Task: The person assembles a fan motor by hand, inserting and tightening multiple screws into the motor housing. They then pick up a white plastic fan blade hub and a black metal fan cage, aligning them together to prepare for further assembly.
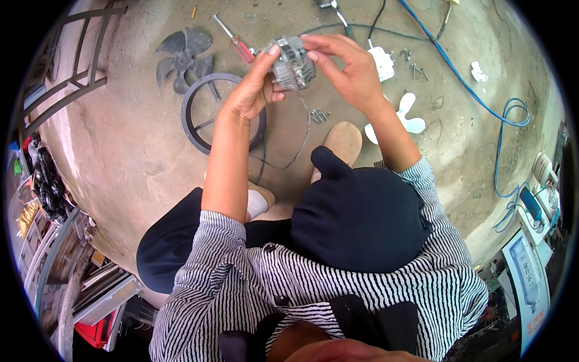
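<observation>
Head camera: on the concrete floor (pixel 132 151), toward its left edge, lies a dark five-bladed fan (pixel 183 62), with a grey ring (pixel 186 114) flat just beside it, nearer the person. A screwdriver with a red handle (pixel 243 51) lies farther right, its shaft pointing to the floor's far edge. The left hand (pixel 250 93) has its fingers closed around a small motor (pixel 292 66), holding it up above the floor, between both hands. From the motor a thin cord (pixel 310 120) hangs down, and a few loose screws (pixel 319 114) lie near it. The right hand (pixel 356 72) has thumb and forefinger bent at the motor's right side; whether they pinch it cannot be told. Beyond its wrist are a white plug adapter (pixel 381 63) and a white fan blade (pixel 412 123); a blue cable (pixel 451 62) runs toward the floor's right edge.
</observation>
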The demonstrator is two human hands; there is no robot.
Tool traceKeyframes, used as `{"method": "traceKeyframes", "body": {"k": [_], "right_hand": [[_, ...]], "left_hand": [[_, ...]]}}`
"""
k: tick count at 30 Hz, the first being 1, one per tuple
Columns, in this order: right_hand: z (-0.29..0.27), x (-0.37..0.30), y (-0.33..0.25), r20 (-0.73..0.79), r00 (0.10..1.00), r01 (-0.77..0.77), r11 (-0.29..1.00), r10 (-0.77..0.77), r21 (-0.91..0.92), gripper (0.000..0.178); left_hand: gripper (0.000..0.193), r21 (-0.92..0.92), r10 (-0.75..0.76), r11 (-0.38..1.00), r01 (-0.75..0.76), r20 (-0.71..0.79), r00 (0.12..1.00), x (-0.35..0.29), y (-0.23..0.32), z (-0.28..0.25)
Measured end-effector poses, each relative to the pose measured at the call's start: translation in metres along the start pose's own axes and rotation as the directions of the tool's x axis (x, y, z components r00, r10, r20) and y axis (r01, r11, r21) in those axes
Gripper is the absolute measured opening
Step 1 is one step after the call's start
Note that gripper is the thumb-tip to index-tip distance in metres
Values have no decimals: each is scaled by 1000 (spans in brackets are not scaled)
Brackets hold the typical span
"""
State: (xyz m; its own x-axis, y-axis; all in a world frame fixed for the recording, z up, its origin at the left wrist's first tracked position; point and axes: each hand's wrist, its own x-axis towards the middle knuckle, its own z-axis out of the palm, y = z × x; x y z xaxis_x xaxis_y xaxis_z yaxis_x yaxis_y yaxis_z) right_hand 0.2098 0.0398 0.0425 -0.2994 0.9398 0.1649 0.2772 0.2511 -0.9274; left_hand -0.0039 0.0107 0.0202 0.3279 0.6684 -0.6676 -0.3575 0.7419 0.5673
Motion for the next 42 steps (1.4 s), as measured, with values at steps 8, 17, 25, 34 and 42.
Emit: {"method": "traceKeyframes", "body": {"k": [8,17,25,34,42], "right_hand": [[-1,0,5,17,999,51,998,-50,-43,18],[-4,3,11,34,992,124,986,-121,-109,15],[-4,4,1,45,999,30,994,-25,-101,18],[1,1,-3,1,998,-57,997,57,56,19],[2,-1,10,20,999,26,1000,-26,2,20]], "left_hand": [[67,-14,-35,999,35,0,999,3,-1,0],[71,126,34,992,-24,-75,997,1,-6,5],[90,39,-1,999,1,-7,1000,-2,-4,5],[76,91,-3,996,5,-17,1000,-1,-4,4],[86,122,24,992,-17,-58,998,-1,-7,5]]}}
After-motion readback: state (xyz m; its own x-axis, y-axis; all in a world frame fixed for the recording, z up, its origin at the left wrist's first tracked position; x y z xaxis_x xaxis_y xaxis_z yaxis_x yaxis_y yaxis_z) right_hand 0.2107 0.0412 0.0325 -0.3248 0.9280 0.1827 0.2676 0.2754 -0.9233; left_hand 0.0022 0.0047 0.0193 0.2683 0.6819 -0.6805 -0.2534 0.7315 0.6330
